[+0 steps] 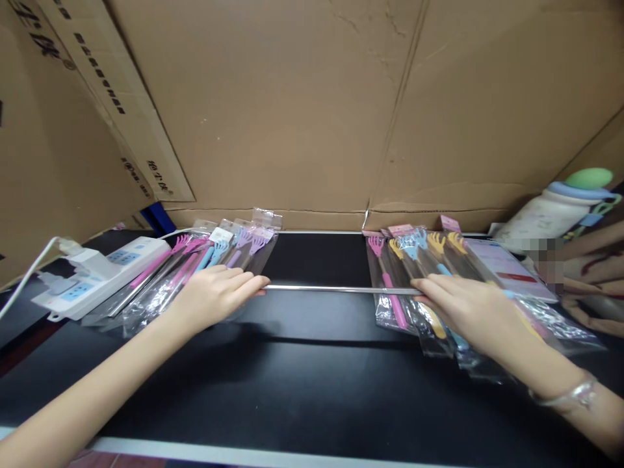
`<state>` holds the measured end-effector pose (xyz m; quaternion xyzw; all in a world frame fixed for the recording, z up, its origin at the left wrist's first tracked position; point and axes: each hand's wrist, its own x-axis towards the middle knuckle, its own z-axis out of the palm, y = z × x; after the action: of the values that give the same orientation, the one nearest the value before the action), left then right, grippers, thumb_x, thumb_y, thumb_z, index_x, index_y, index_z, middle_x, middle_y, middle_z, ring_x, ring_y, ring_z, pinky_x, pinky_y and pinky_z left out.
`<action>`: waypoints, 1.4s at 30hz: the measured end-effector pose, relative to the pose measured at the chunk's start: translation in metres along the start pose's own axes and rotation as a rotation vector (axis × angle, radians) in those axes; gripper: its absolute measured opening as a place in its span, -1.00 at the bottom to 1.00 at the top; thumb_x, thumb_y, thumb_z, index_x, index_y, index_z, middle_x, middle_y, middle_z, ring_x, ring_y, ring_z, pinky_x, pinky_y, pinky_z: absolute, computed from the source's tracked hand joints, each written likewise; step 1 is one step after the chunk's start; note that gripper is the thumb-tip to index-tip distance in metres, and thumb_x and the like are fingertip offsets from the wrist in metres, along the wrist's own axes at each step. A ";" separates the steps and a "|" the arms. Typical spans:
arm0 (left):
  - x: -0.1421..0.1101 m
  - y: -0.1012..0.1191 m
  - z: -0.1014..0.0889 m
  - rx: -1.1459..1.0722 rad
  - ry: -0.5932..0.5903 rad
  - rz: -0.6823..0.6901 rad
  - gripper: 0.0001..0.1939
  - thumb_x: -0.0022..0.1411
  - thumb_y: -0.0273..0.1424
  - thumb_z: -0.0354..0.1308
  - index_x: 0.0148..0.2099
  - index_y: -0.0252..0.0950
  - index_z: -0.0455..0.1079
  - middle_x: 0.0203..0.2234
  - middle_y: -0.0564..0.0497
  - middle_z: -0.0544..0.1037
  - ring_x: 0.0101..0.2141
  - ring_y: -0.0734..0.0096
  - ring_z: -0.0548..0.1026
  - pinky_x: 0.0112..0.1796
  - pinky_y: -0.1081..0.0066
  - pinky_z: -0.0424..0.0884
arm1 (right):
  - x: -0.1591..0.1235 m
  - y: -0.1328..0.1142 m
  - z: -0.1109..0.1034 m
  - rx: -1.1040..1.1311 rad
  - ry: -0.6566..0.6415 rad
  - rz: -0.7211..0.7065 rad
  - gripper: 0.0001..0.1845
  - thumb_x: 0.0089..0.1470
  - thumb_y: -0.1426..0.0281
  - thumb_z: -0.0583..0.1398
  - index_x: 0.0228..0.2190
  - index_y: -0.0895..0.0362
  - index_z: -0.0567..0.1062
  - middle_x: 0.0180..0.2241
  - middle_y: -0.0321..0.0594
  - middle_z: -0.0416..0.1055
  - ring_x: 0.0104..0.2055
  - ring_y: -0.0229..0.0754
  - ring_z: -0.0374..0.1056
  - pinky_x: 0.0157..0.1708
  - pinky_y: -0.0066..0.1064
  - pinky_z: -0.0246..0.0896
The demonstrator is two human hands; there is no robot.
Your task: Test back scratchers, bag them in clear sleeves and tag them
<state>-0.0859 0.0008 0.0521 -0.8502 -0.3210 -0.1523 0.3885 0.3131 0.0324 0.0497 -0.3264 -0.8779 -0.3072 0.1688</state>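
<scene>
A thin metal rod stretches level between my two hands above the black table, matching the shafts of the back scratchers around it. My left hand closes round its left end, and my right hand grips the right end. Both ends of this back scratcher are hidden inside my fingers. Behind my left hand lie several bagged back scratchers with pink, blue and purple claw heads. Under and beside my right hand is another row of bagged back scratchers in pink, yellow and blue.
A white power strip with plugs and a cable sits at the left. Cardboard walls the back. At the right are a white bottle with a green top, a pale flat item with a screen-like face, and another person's arm.
</scene>
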 end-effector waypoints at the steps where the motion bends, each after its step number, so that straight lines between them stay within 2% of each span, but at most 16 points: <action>1: 0.003 0.005 0.000 -0.019 0.004 0.001 -0.78 0.38 -0.40 -0.07 -0.24 -0.29 0.39 -0.55 0.11 0.52 -0.54 0.50 0.46 -0.49 0.43 0.18 | 0.003 -0.005 0.001 -0.011 0.013 -0.031 -0.65 0.28 0.44 -0.10 -0.40 0.16 0.41 -0.53 -0.24 0.40 -0.52 -0.26 0.30 -0.54 -0.42 -0.06; 3: 0.013 0.015 0.000 -0.041 0.007 0.013 -0.79 0.37 -0.41 -0.05 -0.26 -0.29 0.38 -0.60 0.13 0.47 -0.57 0.50 0.42 -0.51 0.42 0.15 | 0.011 -0.017 0.003 -0.027 0.033 -0.087 -0.64 0.29 0.43 -0.12 -0.41 0.16 0.39 -0.57 -0.28 0.35 -0.55 -0.28 0.27 -0.55 -0.42 -0.10; 10: 0.058 0.048 -0.003 -0.094 0.050 0.033 -0.77 0.36 -0.44 -0.07 -0.35 -0.28 0.31 -0.68 0.15 0.34 -0.64 0.49 0.34 -0.56 0.39 0.07 | 0.036 -0.057 0.002 0.053 0.024 -0.046 -0.69 0.28 0.38 -0.06 -0.46 0.13 0.34 -0.58 -0.30 0.32 -0.58 -0.28 0.26 -0.56 -0.40 -0.13; 13: 0.066 0.058 0.001 -0.129 0.048 0.007 -0.78 0.36 -0.40 -0.05 -0.36 -0.27 0.29 -0.67 0.14 0.36 -0.62 0.47 0.36 -0.55 0.38 0.06 | 0.045 -0.066 0.000 0.036 0.046 -0.040 -0.66 0.29 0.35 -0.07 -0.49 0.11 0.33 -0.60 -0.31 0.31 -0.60 -0.29 0.24 -0.58 -0.39 -0.15; 17: 0.066 0.062 0.006 -0.139 -0.016 -0.050 -0.85 0.36 -0.37 -0.02 -0.26 -0.27 0.31 -0.63 0.14 0.40 -0.58 0.43 0.40 -0.54 0.37 0.05 | 0.050 -0.067 0.002 0.043 0.040 -0.032 -0.67 0.29 0.35 -0.06 -0.47 0.12 0.34 -0.59 -0.30 0.33 -0.59 -0.27 0.27 -0.58 -0.39 -0.15; 20: 0.062 0.060 0.008 -0.169 -0.028 -0.054 -0.89 0.35 -0.38 -0.02 -0.20 -0.24 0.32 -0.63 0.15 0.41 -0.57 0.44 0.40 -0.53 0.37 0.04 | 0.048 -0.062 0.004 0.088 0.029 -0.041 -0.68 0.29 0.34 -0.07 -0.44 0.13 0.35 -0.58 -0.30 0.35 -0.59 -0.28 0.27 -0.57 -0.39 -0.15; 26: 0.054 0.047 0.006 -0.202 -0.015 -0.109 -0.84 0.36 -0.35 -0.03 -0.22 -0.22 0.36 -0.57 0.11 0.45 -0.48 0.46 0.40 -0.49 0.40 0.09 | 0.041 -0.050 0.006 0.152 -0.036 -0.016 -0.74 0.29 0.28 -0.05 -0.27 0.09 0.39 -0.45 -0.29 0.45 -0.52 -0.28 0.32 -0.53 -0.41 -0.09; 30: 0.052 0.040 0.007 -0.214 -0.023 -0.111 -0.81 0.37 -0.37 -0.05 -0.25 -0.20 0.38 -0.59 0.13 0.44 -0.50 0.47 0.40 -0.51 0.42 0.08 | 0.042 -0.042 0.007 0.118 -0.018 -0.042 -0.70 0.29 0.28 -0.06 -0.29 0.11 0.41 -0.50 -0.31 0.44 -0.55 -0.30 0.30 -0.55 -0.41 -0.11; 35: 0.039 0.011 0.012 -0.093 -0.019 -0.123 -0.81 0.36 -0.35 -0.02 -0.26 -0.20 0.40 -0.58 0.12 0.46 -0.50 0.47 0.41 -0.51 0.44 0.10 | 0.037 -0.004 0.006 -0.029 0.073 -0.075 -0.73 0.27 0.33 -0.01 -0.33 0.12 0.45 -0.52 -0.31 0.45 -0.52 -0.31 0.30 -0.52 -0.44 -0.09; 40: 0.007 -0.015 0.006 0.023 -0.006 -0.053 -0.83 0.33 -0.43 -0.01 -0.25 -0.20 0.41 -0.62 0.10 0.43 -0.51 0.46 0.40 -0.52 0.43 0.08 | 0.015 0.033 0.009 -0.198 0.124 -0.180 -0.82 0.22 0.36 0.08 -0.33 0.10 0.47 -0.50 -0.33 0.47 -0.51 -0.32 0.28 -0.49 -0.44 -0.05; 42: -0.005 -0.020 0.000 0.062 -0.012 -0.034 -0.84 0.32 -0.45 0.01 -0.25 -0.19 0.42 -0.63 0.11 0.43 -0.53 0.46 0.39 -0.51 0.43 0.10 | 0.008 0.038 0.009 -0.152 0.139 -0.114 -0.83 0.20 0.35 0.10 -0.35 0.07 0.49 -0.53 -0.37 0.46 -0.51 -0.34 0.28 -0.50 -0.44 -0.04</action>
<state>-0.1030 0.0087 0.0604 -0.8330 -0.3422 -0.1437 0.4103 0.3321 0.0648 0.0639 -0.2654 -0.8554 -0.4037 0.1865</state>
